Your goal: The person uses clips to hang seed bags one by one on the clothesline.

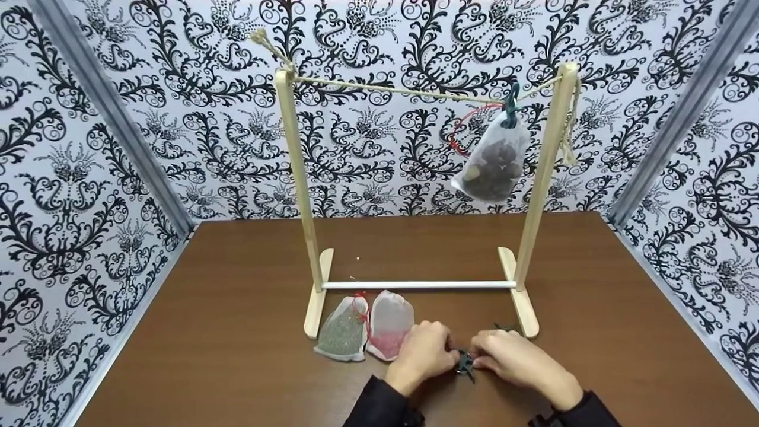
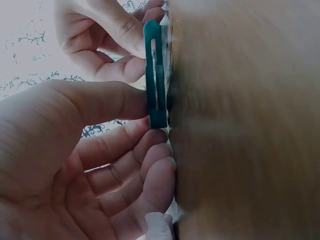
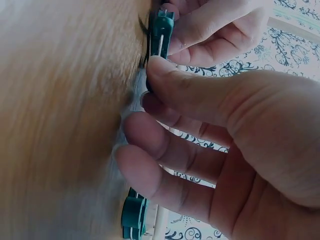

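A dark green plastic clip (image 1: 464, 363) with a metal spring is at the table surface between my two hands. My left hand (image 1: 422, 351) pinches one end of the clip (image 2: 153, 75) between thumb and index finger, the other fingers loosely bent. At the opposite end my right hand (image 1: 514, 357) holds it with thumb and index finger, as the right wrist view shows. Another green clip (image 3: 134, 216) lies beyond my right hand's lower fingers, partly covered in the head view. Beside my left hand rests a mesh pouch with pink contents (image 1: 391, 332).
A wooden frame (image 1: 539, 196) stands behind the hands, a rope (image 1: 385, 89) strung across its top. From the rope hangs a white pouch with dark contents (image 1: 495, 166), held by a green clip (image 1: 511, 110). A pouch with green contents (image 1: 344, 332) lies left of the pink one.
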`<control>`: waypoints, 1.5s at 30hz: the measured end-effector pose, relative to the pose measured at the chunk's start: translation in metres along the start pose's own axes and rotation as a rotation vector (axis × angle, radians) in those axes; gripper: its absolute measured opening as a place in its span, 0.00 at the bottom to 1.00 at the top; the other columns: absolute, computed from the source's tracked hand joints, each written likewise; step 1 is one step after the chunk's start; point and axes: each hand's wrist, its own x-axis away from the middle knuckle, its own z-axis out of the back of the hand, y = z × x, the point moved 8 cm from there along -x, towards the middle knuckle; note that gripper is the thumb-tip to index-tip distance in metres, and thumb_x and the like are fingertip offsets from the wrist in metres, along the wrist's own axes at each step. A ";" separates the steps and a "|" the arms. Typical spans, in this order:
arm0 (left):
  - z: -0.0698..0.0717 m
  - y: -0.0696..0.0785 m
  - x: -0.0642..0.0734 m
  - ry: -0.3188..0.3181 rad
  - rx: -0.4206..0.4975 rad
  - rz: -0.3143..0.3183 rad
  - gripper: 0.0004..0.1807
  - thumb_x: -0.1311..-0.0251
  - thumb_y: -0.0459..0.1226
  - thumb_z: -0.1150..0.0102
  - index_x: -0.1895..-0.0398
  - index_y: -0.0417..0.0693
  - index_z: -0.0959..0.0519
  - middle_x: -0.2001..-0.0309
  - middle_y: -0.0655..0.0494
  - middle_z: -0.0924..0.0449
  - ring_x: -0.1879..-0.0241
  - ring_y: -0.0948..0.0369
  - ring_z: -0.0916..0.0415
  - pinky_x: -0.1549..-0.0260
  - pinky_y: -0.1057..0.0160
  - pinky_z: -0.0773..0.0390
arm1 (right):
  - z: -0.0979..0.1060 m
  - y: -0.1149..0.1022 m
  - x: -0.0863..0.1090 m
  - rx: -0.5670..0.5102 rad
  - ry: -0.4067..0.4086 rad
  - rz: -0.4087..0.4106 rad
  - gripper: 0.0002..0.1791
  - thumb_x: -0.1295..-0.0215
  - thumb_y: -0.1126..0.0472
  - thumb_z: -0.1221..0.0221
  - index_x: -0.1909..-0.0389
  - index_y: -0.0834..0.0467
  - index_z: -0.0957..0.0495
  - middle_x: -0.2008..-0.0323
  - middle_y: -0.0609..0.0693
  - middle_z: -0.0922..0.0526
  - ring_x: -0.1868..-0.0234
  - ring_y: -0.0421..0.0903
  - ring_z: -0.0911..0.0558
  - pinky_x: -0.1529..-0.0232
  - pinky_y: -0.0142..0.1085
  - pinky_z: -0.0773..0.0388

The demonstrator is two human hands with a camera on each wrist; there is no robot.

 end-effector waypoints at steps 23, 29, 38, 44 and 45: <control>0.033 -0.009 -0.008 0.197 0.307 0.039 0.07 0.46 0.38 0.36 0.71 0.50 0.10 0.75 0.62 0.11 0.78 0.77 0.28 0.74 0.76 0.29 | 0.051 -0.009 0.008 0.035 0.599 0.079 0.33 0.43 0.52 0.26 0.37 0.57 0.22 0.58 0.46 0.17 0.61 0.35 0.18 0.62 0.30 0.19; 0.035 -0.004 -0.008 0.212 0.286 -0.002 0.07 0.45 0.38 0.36 0.70 0.50 0.10 0.74 0.62 0.11 0.77 0.77 0.26 0.74 0.78 0.30 | 0.049 -0.010 0.008 0.071 0.617 0.096 0.27 0.45 0.51 0.25 0.46 0.56 0.17 0.60 0.46 0.15 0.61 0.39 0.18 0.61 0.30 0.21; 0.038 -0.002 -0.007 0.238 0.238 -0.027 0.07 0.44 0.36 0.37 0.71 0.50 0.10 0.75 0.62 0.11 0.79 0.76 0.27 0.71 0.75 0.30 | 0.048 -0.007 0.007 0.047 0.582 0.078 0.24 0.45 0.51 0.25 0.49 0.55 0.17 0.63 0.47 0.16 0.63 0.39 0.17 0.64 0.30 0.21; 0.038 -0.002 -0.006 0.246 0.207 -0.032 0.07 0.44 0.36 0.37 0.70 0.49 0.10 0.74 0.61 0.10 0.76 0.71 0.21 0.70 0.73 0.26 | 0.047 -0.008 0.007 0.052 0.590 0.082 0.25 0.45 0.51 0.25 0.49 0.55 0.18 0.63 0.47 0.16 0.64 0.39 0.17 0.65 0.29 0.21; 0.038 -0.002 -0.006 0.245 0.204 -0.035 0.06 0.43 0.36 0.37 0.70 0.49 0.10 0.74 0.62 0.10 0.76 0.71 0.21 0.70 0.73 0.25 | 0.047 -0.008 0.007 0.049 0.590 0.080 0.25 0.45 0.50 0.25 0.49 0.55 0.18 0.63 0.47 0.16 0.65 0.39 0.17 0.65 0.29 0.20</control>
